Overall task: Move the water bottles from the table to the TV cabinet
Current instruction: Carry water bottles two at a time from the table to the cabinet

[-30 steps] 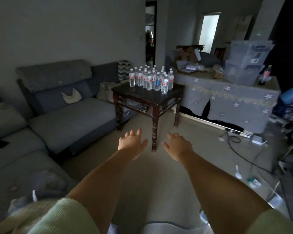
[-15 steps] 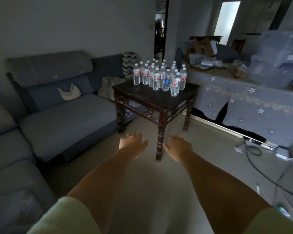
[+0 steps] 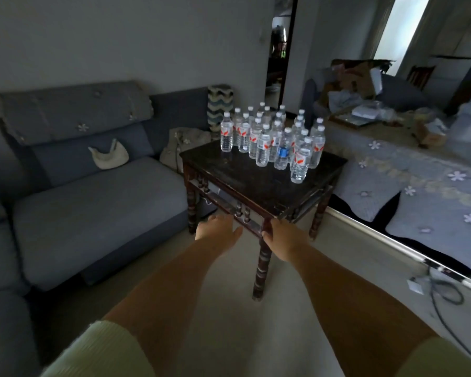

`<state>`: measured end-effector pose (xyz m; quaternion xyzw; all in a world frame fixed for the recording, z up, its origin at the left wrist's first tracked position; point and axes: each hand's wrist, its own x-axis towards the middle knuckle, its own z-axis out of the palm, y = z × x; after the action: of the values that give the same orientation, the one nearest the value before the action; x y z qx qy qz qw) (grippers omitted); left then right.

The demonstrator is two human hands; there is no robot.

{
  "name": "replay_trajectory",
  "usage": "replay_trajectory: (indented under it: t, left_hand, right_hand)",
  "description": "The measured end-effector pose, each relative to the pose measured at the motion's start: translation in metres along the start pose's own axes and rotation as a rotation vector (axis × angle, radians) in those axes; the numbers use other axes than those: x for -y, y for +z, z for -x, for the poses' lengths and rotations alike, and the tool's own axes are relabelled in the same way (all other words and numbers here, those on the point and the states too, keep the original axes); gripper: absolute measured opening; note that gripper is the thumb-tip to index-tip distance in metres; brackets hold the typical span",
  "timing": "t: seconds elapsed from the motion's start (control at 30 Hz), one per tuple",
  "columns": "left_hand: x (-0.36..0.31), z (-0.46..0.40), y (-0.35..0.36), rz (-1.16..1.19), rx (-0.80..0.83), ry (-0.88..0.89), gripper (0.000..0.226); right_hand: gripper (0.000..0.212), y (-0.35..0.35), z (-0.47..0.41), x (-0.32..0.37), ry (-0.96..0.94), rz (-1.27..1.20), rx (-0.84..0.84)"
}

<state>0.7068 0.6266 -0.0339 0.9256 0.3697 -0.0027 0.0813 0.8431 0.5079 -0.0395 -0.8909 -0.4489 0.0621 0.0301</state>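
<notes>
Several clear water bottles (image 3: 264, 148) with white caps and red labels stand clustered on the far half of a small dark wooden table (image 3: 245, 183). One bottle (image 3: 282, 153) carries a blue label. The nearest bottle (image 3: 301, 161) stands at the cluster's front right. My left hand (image 3: 215, 231) and my right hand (image 3: 284, 239) reach forward side by side below the table's near corner, fingers straight, holding nothing. Both are well short of the bottles.
A grey sofa (image 3: 93, 202) runs along the left, with a pale bag (image 3: 109, 157) on it. A long low surface under a flowered cloth (image 3: 419, 186) lies to the right, cluttered on top. Cables (image 3: 441, 292) trail across the floor at right.
The view has closed in on the table, which now looks larger and nearer. Both hands stay stretched out in front, empty, now level with the table's near corner.
</notes>
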Motion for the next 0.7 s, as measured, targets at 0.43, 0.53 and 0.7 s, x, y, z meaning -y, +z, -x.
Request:
replay_trajectory:
  t: [0.43, 0.53, 0.7]
  left_hand:
    - [0.064, -0.270, -0.038, 0.015, 0.018, 0.121, 0.049]
    - [0.059, -0.324, -0.037, 0.086, 0.075, 0.132, 0.057]
    - [0.027, -0.390, -0.018, 0.131, 0.175, 0.238, 0.061]
  right_hand:
    - [0.057, -0.022, -0.244, 0.005, 0.250, -0.094, -0.038]
    - [0.057, -0.016, -0.279, 0.000, 0.313, -0.124, -0.028]
    - [0.055, -0.006, -0.316, -0.044, 0.424, -0.152, -0.031]
